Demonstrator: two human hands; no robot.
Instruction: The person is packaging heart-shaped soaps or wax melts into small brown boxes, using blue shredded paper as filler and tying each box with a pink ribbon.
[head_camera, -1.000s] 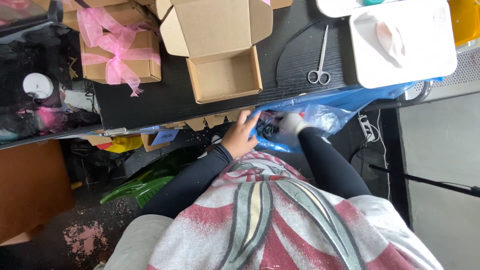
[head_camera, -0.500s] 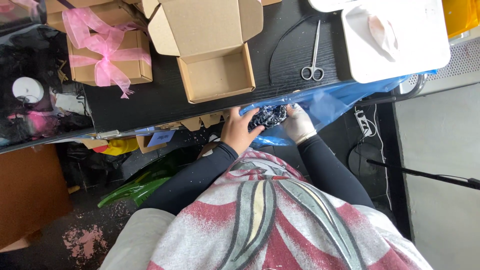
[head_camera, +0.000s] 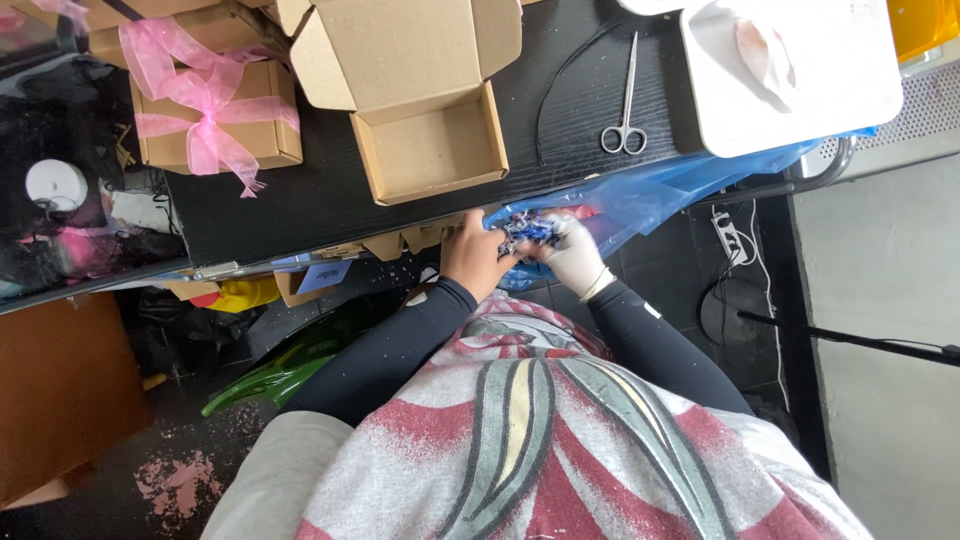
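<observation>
From the head view, the bare left hand (head_camera: 474, 258) and white-gloved right hand (head_camera: 572, 252) both close their fingers around a crumpled blue-and-white bundle (head_camera: 524, 230), held at the black table's (head_camera: 300, 200) near edge beside a blue plastic bag (head_camera: 660, 195), below the open cardboard box (head_camera: 428, 150).

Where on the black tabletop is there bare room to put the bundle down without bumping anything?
Bare black tabletop lies between the ribboned box and the open cardboard box; a narrower strip runs between that box and the scissors. The near edge is crowded: both hands and the blue plastic bag.
</observation>
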